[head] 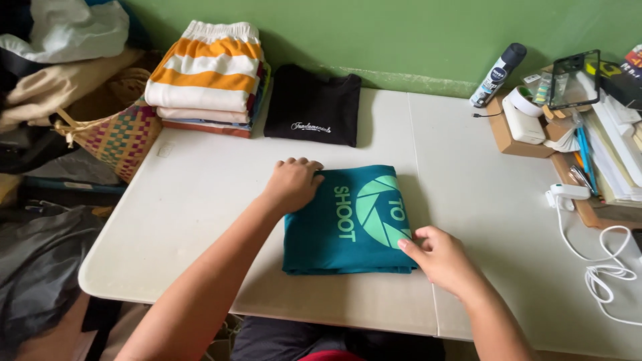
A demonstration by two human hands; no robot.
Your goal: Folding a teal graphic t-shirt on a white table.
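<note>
At the far right of the counter (468,167) a slim spray can (498,75), black-capped with a white and blue label, leans against the green wall. Just right of it, a dark-screened phone (574,79) stands propped up, tilted. Below them sits an open brown cardboard box (511,139) holding a white case (523,122).

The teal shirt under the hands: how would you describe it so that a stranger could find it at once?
On the white table, look at the near middle, in front of the folded black shirt and the striped pile by the green wall. The teal shirt lies there folded flat, with the left hand and right hand on its edges. Only it bears a light green round print.
</note>
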